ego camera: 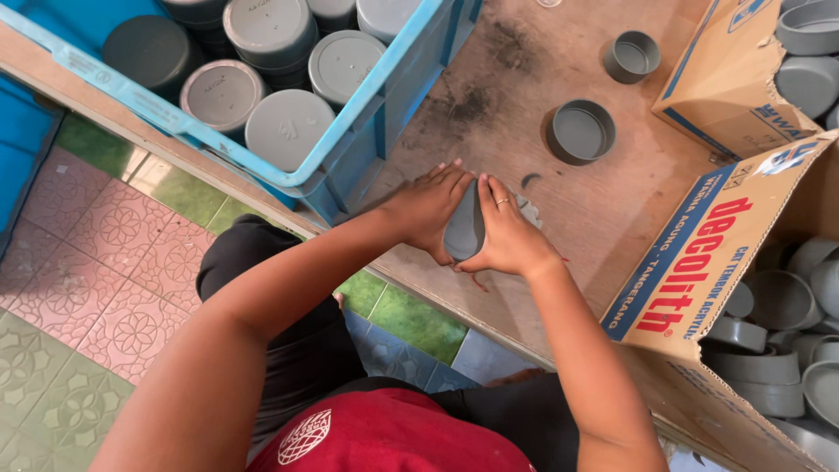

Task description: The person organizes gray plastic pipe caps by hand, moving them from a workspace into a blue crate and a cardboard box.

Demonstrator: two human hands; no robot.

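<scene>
Patterned pink and green floor tiles show below a worn wooden bench (542,218), its top stained dark in patches. Near the bench edge, at the centre of the view, both hands press on one grey plastic cap (464,225) standing on its rim. The left hand (424,210) lies flat against one face at 9 o'clock of the cap, and the right hand (507,236), with a ring on one finger, cups the other face at 3 o'clock; the fingers of both are closed snugly around it, tips meeting over the top.

I judge the cap light, rigid and smooth-walled, a round moulded shell with a flat end and an open mouth. It looks unlikely to crack, though a slick surface may let it roll or slip, so holding it across the two flat faces or around the rim seems surest.

At 1 o'clock two more caps lie mouth up, a wide one (580,131) and a small one (632,56) farther off. At 11 o'clock a blue plastic crate (411,79) holds stacked caps, flat ends up. At 3 o'clock a torn cardboard box (699,271) is full of loose grey caps
</scene>
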